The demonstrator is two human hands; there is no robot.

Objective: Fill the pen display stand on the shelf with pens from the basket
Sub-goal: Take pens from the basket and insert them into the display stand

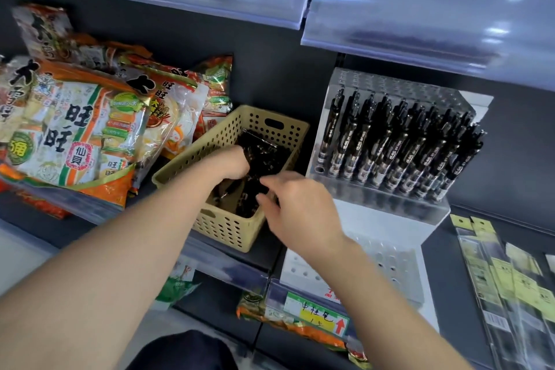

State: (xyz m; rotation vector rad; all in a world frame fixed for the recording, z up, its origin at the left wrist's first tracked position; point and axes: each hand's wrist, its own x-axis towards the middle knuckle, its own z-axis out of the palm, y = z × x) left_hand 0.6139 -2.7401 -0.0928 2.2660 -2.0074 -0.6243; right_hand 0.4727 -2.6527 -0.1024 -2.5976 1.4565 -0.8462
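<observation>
Step in hand: pickup from the basket, both hands in it. The left hand is reaching in from 7 o'clock with its fingers buried in the loose pens, so I can't tell whether they grip anything. The right hand is at the basket's 4 o'clock corner, thumb and forefinger curled in a pinch on pens at the near end of the pile; the other fingers are curled behind them. The pen display stand sits just beside the basket at its 3 o'clock. Its upper tier is packed with stocked pens, all upright and leaning back. The lower front tier, at 5 o'clock from the basket, shows bare holes, so I judge the task part done and that tier next. The next move calls for separating one pen from the tangle, lifting it clear of the basket rim, turning it tip-down, and seating it in a free hole without knocking the filled rows. Snack bags at 9 o'clock are out of the path.
</observation>
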